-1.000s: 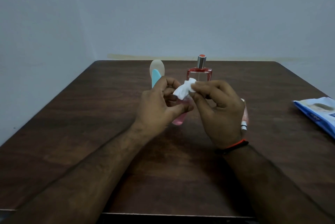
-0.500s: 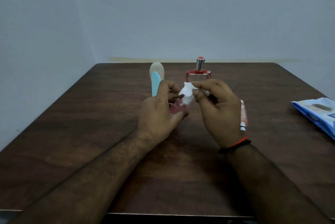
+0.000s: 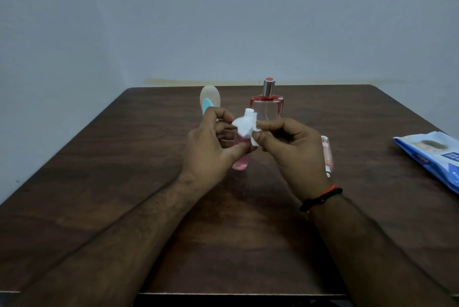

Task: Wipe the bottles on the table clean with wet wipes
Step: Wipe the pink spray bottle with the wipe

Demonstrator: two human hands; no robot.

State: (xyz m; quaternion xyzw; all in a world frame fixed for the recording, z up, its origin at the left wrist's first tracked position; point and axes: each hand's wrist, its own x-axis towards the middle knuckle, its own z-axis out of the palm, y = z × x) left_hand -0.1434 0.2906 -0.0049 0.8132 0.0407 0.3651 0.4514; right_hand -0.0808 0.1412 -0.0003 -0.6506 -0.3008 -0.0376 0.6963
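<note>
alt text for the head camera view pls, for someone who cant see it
Over a dark wooden table, the left hand holds a small pink bottle while the right hand rubs its top with a white wipe. A perfume bottle stands behind; a wipes pack lies at right.

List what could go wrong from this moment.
1. The left hand grips the small pink bottle only around its middle; wet wiping by the right hand with the wipe might make it slip.
2. The perfume bottle stands just behind; a slip could topple it.
</note>
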